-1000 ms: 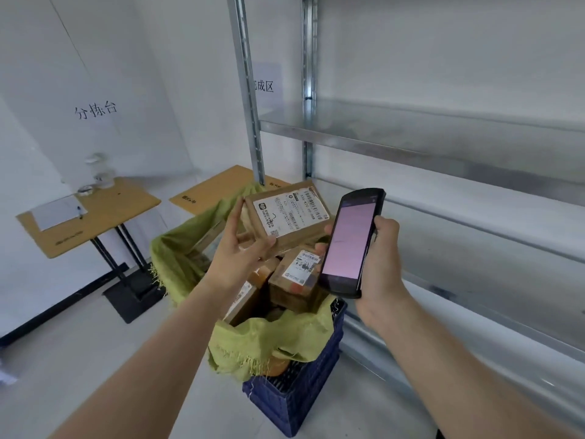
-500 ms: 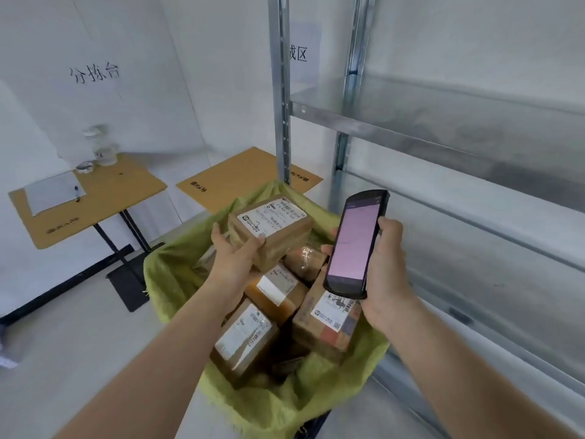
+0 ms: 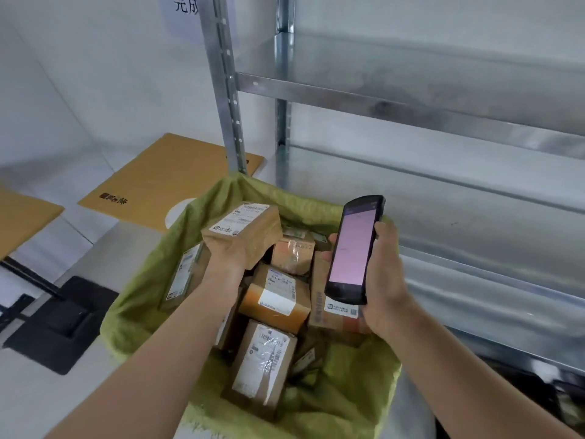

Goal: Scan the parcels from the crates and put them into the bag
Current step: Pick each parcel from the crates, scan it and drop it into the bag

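One view only, head camera. A cardboard parcel [image 3: 243, 231] is held from below by the left hand [image 3: 232, 253], fingers curled round its near underside, label facing up. It is held over the open mouth of the green woven bag [image 3: 148, 286], above the parcels already lying inside. The right hand [image 3: 384, 277] is wrapped round a black handheld scanner [image 3: 354, 248], thumb side on its left edge, pink screen facing the person. The scanner is kept upright just right of the held parcel, apart from it.

Judged step: parcel about to be let go into the bag.

Risks:
- Grip is mostly under one end, so the parcel could tip off the palm and drop edge-first onto the taped parcel [image 3: 292, 253] just beneath it.
- Bag is already well filled. A parcel dropped onto the heap could slide toward the rim and spill out, most likely on the far left where the cloth sags.
- Whether the scan registered cannot be told. Screen text is unreadable, so an unscanned item could be bagged.
- Scanner is held near the metal shelf [image 3: 411, 112]; a knock is possible if the right arm swings out.
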{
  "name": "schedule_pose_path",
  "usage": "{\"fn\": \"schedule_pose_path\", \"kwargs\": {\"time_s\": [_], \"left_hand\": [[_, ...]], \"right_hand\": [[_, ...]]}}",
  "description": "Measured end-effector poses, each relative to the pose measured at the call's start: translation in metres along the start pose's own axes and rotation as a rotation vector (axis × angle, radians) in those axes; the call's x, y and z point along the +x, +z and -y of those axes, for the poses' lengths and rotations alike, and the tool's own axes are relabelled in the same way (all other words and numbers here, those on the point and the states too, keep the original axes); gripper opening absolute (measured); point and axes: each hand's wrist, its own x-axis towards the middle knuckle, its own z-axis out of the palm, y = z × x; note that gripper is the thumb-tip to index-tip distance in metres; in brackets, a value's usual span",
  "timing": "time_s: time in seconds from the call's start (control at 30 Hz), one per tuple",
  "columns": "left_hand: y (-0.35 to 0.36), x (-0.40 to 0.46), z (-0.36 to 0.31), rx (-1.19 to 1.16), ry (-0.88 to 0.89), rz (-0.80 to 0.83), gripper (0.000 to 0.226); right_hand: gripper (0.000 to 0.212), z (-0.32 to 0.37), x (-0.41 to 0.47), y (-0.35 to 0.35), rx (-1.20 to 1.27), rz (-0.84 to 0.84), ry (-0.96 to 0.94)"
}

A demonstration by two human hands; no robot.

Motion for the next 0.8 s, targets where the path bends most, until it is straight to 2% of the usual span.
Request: {"fn": "schedule_pose_path", "kwargs": {"time_s": [0.07,0.1,0.17,0.2,0.23,0.33,0.37,0.4,0.5,0.53,0.7,0.8], "left_hand": [[0.001,-0.010,-0.007,0.074,-0.029,0.014,0.087],[0.003,-0.023,-0.012,0.064,-0.060,0.044,0.076],[0.006,-0.050,-0.020,0.027,-0.076,0.122,0.036],[0.009,-0.059,-0.020,0.052,-0.051,0.135,0.027],[0.012,-0.068,-0.019,0.103,-0.021,0.137,0.024],[0.027,-0.078,-0.008,0.150,0.042,0.166,0.069],[0.034,-0.088,-0.006,0.153,0.072,0.188,0.076],[0.041,-0.101,-0.006,0.156,0.081,0.226,0.072],[0.068,-0.168,-0.009,0.146,0.111,0.326,0.026],[0.080,-0.186,-0.005,0.146,0.116,0.347,0.020],[0.141,-0.276,0.033,0.168,0.139,0.451,0.032],[0.177,-0.333,0.059,0.204,0.191,0.518,0.024]], "right_hand": [[0.055,-0.006,-0.007,-0.001,0.013,-0.028,0.006],[0.053,-0.008,-0.012,-0.003,0.019,-0.034,0.006],[0.053,-0.012,-0.023,-0.010,0.025,-0.029,0.014],[0.053,-0.013,-0.030,-0.013,0.030,-0.038,0.012],[0.054,-0.013,-0.037,-0.017,0.039,-0.050,0.003],[0.055,-0.014,-0.058,-0.038,0.071,-0.092,-0.037],[0.055,-0.013,-0.067,-0.048,0.082,-0.109,-0.049],[0.053,-0.014,-0.075,-0.061,0.095,-0.121,-0.053],[0.050,-0.014,-0.105,-0.106,0.126,-0.144,-0.064],[0.049,-0.016,-0.114,-0.126,0.139,-0.156,-0.062],[0.053,-0.031,-0.168,-0.225,0.154,-0.238,-0.034],[0.054,-0.038,-0.204,-0.282,0.180,-0.312,-0.035]]}}
